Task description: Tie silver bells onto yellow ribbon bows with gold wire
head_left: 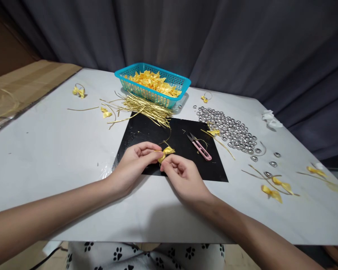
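A small yellow ribbon bow (168, 150) is held between both my hands, over the black mat (141, 131). My left hand (138, 159) pinches its left side between thumb and fingers. From the right, my right hand (183, 170) is closed at the bow's lower edge, its fingertips on a thin gold tie that is mostly hidden. One end of gold tie sticks up above the bow. Pink thread snips (201, 148) lie on the mat to the right of my hands.
Behind the mat stands a blue basket (152, 92) full of yellow bows, with a bundle of gold ties (146, 108) before it. Silver beads (228, 129) are heaped at the right. Loose bows (272, 193) and ties lie near the right edge; a finished-looking bow ring (79, 91) lies far left.
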A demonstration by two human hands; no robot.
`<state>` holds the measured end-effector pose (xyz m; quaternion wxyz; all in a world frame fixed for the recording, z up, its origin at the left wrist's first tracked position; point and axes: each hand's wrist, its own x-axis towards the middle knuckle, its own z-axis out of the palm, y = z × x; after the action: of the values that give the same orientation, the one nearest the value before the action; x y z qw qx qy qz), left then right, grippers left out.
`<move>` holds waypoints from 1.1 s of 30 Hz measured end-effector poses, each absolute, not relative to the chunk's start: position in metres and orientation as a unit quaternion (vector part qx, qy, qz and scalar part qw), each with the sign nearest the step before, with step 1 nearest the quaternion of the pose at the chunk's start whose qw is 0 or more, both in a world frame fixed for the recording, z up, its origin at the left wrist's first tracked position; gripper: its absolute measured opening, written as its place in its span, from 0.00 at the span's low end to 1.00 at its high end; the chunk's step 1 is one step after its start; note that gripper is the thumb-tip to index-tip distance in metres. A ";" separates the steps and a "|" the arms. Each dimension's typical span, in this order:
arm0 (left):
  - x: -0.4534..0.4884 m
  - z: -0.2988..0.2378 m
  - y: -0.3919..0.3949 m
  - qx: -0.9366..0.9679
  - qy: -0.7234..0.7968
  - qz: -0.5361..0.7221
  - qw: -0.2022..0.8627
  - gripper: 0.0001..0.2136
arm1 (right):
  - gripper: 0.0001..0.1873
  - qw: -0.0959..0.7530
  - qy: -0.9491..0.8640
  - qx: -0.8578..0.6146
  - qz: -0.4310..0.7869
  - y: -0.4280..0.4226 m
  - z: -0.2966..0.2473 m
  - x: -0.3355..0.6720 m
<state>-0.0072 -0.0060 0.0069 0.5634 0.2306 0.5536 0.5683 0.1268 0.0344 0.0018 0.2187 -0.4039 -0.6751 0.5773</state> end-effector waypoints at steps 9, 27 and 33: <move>-0.010 0.012 -0.003 0.203 0.522 0.636 0.531 0.17 | 0.11 0.197 -0.712 -0.372 0.562 0.047 0.021 0.141; -0.010 0.009 -0.005 0.296 0.503 0.607 0.539 0.17 | 0.11 0.220 -0.648 -0.377 0.625 0.041 0.005 0.131; -0.014 0.005 -0.002 0.249 0.497 0.584 0.592 0.14 | 0.12 0.223 -0.630 -0.390 0.633 0.039 0.006 0.132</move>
<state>-0.0137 -0.0022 0.0053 0.5922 0.2487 0.4967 0.5837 0.1316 0.0393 0.0060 0.2229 -0.3903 -0.6302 0.6331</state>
